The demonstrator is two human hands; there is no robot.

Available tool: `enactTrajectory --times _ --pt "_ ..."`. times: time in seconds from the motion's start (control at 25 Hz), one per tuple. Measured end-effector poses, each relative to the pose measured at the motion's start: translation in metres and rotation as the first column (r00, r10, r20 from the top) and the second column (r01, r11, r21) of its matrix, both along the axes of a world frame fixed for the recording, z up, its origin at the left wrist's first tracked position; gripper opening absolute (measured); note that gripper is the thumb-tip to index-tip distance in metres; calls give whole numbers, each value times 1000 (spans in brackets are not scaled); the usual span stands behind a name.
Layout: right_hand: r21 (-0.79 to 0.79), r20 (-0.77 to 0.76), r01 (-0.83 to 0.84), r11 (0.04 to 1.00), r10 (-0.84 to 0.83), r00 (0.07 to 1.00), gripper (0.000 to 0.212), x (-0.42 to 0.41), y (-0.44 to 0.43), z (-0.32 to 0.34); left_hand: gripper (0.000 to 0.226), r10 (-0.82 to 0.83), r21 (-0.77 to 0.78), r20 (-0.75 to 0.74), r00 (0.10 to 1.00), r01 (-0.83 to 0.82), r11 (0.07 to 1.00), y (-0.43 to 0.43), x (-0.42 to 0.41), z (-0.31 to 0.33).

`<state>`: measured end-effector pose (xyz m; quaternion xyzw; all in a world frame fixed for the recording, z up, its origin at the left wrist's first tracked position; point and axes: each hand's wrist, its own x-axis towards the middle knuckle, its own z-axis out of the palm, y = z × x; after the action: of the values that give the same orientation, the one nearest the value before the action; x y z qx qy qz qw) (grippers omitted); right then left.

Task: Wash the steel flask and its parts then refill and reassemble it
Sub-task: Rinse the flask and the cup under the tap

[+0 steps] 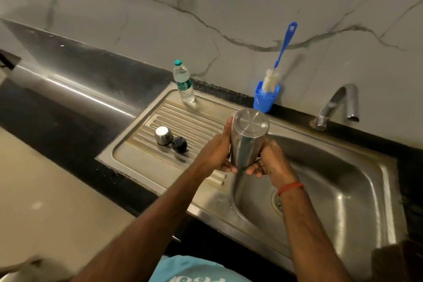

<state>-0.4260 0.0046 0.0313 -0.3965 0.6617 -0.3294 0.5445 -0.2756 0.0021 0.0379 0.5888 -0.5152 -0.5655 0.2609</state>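
The steel flask (pixel 247 137) is held upside down over the left edge of the sink basin (pixel 338 181), its flat base facing up. My left hand (pixel 217 151) grips its left side and my right hand (pixel 270 162) grips its right side lower down. Its mouth is hidden below my fingers. The steel cup lid (pixel 163 135) stands upside down on the ribbed drainboard (pixel 183 121), with the black stopper (pixel 179 144) right beside it.
A plastic water bottle (pixel 183 83) with a green cap stands at the back of the drainboard. A blue holder (pixel 265 96) with a blue-handled bottle brush (pixel 282 50) sits against the marble wall. The tap (pixel 338 105) is at the back right, with no water running.
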Motion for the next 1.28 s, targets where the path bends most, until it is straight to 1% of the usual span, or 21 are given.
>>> enactTrajectory --times 0.04,0.08,0.16,0.2,0.32,0.36,0.44,0.48,0.52,0.64,0.84,0.92,1.0,1.08,1.12,1.16,1.24,1.28 --pt "1 -3 -30 1000 30 1000 51 9 -4 0 65 11 -14 -1 1000 -11 1000 -1 10 1" --pt "3 4 -61 998 61 998 56 17 -7 1 61 22 -21 2 1000 -21 1000 -4 20 0" --pt "11 33 -109 994 108 994 65 32 -12 1 62 30 -19 17 999 -29 999 -10 39 -4" --pt "16 37 -125 992 124 992 66 39 -14 1 63 27 -16 19 999 -27 1000 -12 48 -6" --pt "44 19 -167 985 166 986 61 61 -20 -1 66 25 1 23 999 -25 1000 -14 76 -12" --pt "64 5 -183 981 183 983 60 68 -23 -2 62 25 12 12 1000 -25 1000 -13 85 -13" --pt "110 -15 -231 967 234 972 56 86 -27 -2 42 11 12 1 1000 -11 1000 -11 106 -16" --pt "128 -12 -257 958 261 965 53 96 -27 0 36 5 4 0 1000 -5 1000 -10 118 -17" --pt "134 -4 -278 951 281 960 50 106 -27 2 36 4 -4 -9 1000 -4 1000 -10 128 -18" --pt "115 33 -304 946 302 953 40 138 -25 9 44 34 -15 -15 999 -34 999 -9 158 -19" --pt "108 81 -309 945 301 950 44 194 -33 4 50 151 25 -29 988 -150 988 -8 207 -15" --pt "109 147 -300 948 283 948 41 215 -34 0 58 203 58 -25 979 -201 978 -8 224 -13" --pt "95 202 -299 949 276 940 34 236 -35 -7 62 239 62 -12 971 -237 969 -8 241 -17" --pt "82 244 -301 950 274 930 30 253 -38 -16 77 263 63 -2 965 -262 963 -9 258 -22" --pt "73 263 -309 948 281 923 32 260 -40 -20 85 280 66 11 960 -280 958 -10 265 -25" --pt "66 279 -318 946 289 916 35 267 -42 -24 89 301 59 25 953 -302 952 -10 270 -28" --pt "59 296 -325 944 294 909 38 279 -46 -30 89 331 37 30 943 -332 943 -9 278 -26" --pt "64 298 -319 946 287 910 39 285 -48 -33 93 337 35 24 941 -337 941 -10 282 -24"
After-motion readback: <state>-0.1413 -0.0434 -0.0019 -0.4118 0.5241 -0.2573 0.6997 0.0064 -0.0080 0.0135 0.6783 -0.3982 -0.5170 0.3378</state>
